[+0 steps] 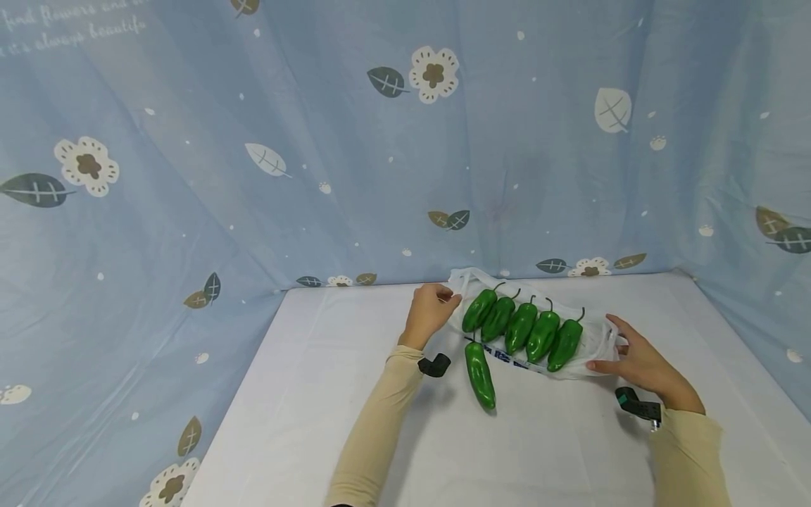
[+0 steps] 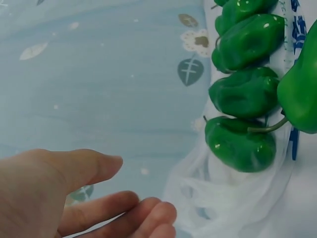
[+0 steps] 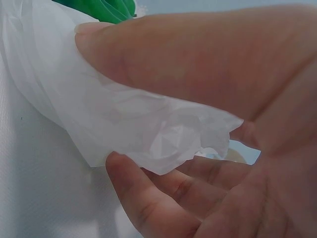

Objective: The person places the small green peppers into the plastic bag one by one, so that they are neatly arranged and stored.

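A white translucent plastic bag with blue print lies flat on the table, and a row of several green peppers rests on it. One more green pepper lies in front of the row, its stem end toward the bag. My left hand is at the bag's left end; in the left wrist view its thumb and fingers stand apart with nothing between them. At the other end my right hand holds the bag's edge, thumb on top of the plastic and fingers below.
The table has a white cover. Behind it and along the sides hangs a blue curtain printed with leaves and flowers. Each wrist carries a small black camera mount, on the left and right.
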Demonstrator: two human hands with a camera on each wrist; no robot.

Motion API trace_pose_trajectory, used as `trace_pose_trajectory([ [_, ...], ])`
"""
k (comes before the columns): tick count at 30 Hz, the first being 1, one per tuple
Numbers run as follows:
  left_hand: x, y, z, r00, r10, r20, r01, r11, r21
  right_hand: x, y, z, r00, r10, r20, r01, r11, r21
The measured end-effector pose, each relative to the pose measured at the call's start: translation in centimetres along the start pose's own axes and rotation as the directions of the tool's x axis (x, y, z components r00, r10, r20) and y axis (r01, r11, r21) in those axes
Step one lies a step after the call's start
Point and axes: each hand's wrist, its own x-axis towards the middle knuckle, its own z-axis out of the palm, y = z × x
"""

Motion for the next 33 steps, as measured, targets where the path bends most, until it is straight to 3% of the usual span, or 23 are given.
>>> trace_pose_trajectory([
  [15, -2.6, -0.1, -0.4, 0.998, -0.063, -0.02, 0.062, 0.998, -0.029, 0.2, 0.2, 0.0, 1.0, 0.004, 0.003, -0.004, 1.0, -0.002],
  [33, -5.9, -0.4, 1.5, 0.99, -0.131, 0.043, 0.131, 0.991, 0.001, 0.0, 0.1, 0.0, 1.0, -0.001, 0.0, 0.001, 1.0, -0.003],
])
